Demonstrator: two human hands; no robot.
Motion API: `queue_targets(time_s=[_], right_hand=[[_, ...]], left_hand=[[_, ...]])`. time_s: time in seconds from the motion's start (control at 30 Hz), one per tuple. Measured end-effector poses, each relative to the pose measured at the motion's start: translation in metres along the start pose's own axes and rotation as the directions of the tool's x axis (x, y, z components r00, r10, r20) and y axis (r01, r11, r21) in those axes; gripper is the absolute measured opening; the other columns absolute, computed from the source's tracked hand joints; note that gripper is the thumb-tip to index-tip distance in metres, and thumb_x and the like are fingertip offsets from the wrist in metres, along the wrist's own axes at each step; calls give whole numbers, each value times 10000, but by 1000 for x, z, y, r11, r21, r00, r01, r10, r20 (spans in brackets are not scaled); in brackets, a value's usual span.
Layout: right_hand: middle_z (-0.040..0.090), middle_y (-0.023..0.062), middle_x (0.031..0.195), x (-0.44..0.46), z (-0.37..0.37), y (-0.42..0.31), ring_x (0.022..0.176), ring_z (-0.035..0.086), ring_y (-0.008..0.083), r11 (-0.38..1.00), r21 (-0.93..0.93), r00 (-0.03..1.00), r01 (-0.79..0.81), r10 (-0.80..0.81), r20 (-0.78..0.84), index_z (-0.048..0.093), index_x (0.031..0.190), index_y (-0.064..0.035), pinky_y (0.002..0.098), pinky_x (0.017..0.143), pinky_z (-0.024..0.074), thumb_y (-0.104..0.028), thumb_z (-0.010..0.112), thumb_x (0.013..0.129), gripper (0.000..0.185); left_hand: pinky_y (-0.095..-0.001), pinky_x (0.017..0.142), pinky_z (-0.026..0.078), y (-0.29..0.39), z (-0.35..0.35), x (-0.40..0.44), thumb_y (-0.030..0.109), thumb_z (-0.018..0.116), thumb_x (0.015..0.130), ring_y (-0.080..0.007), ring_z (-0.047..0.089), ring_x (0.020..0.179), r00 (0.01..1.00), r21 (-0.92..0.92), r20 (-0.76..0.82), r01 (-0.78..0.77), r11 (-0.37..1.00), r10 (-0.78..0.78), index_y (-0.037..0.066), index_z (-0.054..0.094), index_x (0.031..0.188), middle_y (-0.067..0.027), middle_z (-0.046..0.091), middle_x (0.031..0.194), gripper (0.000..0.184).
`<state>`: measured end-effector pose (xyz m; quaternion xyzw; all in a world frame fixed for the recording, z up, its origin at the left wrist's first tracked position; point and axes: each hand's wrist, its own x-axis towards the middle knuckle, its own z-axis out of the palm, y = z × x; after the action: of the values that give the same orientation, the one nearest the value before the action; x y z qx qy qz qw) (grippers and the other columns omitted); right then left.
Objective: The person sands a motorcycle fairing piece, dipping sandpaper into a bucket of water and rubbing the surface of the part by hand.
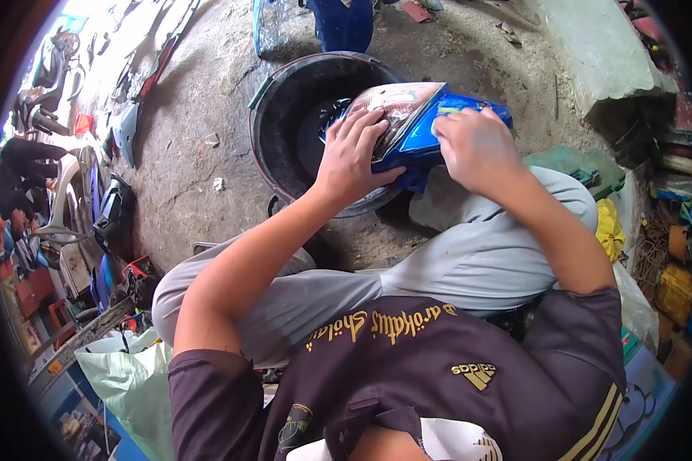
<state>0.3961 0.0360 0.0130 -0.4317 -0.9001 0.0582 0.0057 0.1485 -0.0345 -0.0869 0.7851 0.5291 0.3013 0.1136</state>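
A shiny blue panel (419,138) with a pale, printed sheet-like section (404,98) lies across the right rim of a black bucket (284,84). My left hand (354,150) rests on the printed section, its fingers spread and the thumb along the panel's near edge. On the blue part sits my right hand (477,146), its fingers bent and drawn together against the surface; whatever may be between the fingertips is hidden. Something dark, too unclear to name, shows inside the bucket beside my left hand.
Another blue panel (344,27) stands beyond the bucket. Vehicle parts line the left side, among them a black one (115,206). A concrete block (600,61) is at upper right. A green bag (565,163) and a yellow cloth (610,230) lie by my right knee, a pale sack (131,384) at lower left.
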Motion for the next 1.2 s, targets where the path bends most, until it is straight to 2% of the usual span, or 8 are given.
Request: queue_targets(time_s=[0.13,0.27,0.4,0.5,0.63,0.8,0.93,1.2], right_hand=[[768,228,968,9,-16,55,933,754,438,930,28,929,-365,362,79,754,1010,-87,559,861,587,-150,675,933,127],[766,234,927,-7,0,28,913,748,443,993,115,994,3,10,-109,751,1006,-76,553,824,587,-149,656,959,129],[783,219,968,7,-11,72,973,771,409,929,108,934,-355,347,87,755,1006,-106,551,860,588,-143,611,959,156],[769,240,956,4,-9,74,917,745,470,912,21,911,-409,410,-50,755,1038,-93,553,824,584,-141,612,986,160],[762,246,947,-6,-15,28,917,738,471,944,240,973,-225,228,15,749,1021,-64,543,825,576,-109,638,967,132],[781,190,988,10,-32,131,925,750,357,813,223,843,-538,525,120,763,1041,-44,436,862,574,-151,663,966,164],[778,126,943,16,-32,176,857,714,233,741,527,873,-415,487,2,762,1092,-6,379,849,555,-180,685,983,220],[775,150,969,36,-56,119,862,712,232,841,480,949,-248,310,-53,762,1109,4,367,833,553,-159,683,999,212]], left_hand=[[-550,1186,432,4,2,-3,367,989,711,-379,523,1486,1000,-9,-3,5,1000,-5,57,589,1394,-169,600,1535,850],[-553,1195,429,-4,3,-1,356,998,698,-393,524,1482,1000,-57,-16,-8,998,7,61,587,1418,-169,599,1534,880],[-561,1224,420,11,-7,2,351,1005,691,-413,507,1497,997,6,1,79,997,-79,82,558,1518,-179,579,1565,978],[-552,1246,417,7,-4,1,346,1009,685,-429,503,1501,992,13,42,120,993,-120,99,534,1578,-190,552,1602,1041],[-517,1246,432,3,-4,3,332,1004,699,-444,516,1488,990,-71,60,130,989,-126,85,549,1570,-219,541,1615,1014],[-529,1239,425,7,-14,4,324,988,719,-446,517,1485,981,-117,52,192,974,-187,61,563,1557,-254,547,1596,976],[-494,1219,455,1,-27,18,369,986,741,-446,565,1440,950,-111,-61,300,947,-308,38,596,1529,-272,580,1560,940],[-449,1146,520,20,-142,62,324,983,778,-370,683,1339,952,7,-137,278,961,-274,27,592,1535,-241,697,1437,902]])
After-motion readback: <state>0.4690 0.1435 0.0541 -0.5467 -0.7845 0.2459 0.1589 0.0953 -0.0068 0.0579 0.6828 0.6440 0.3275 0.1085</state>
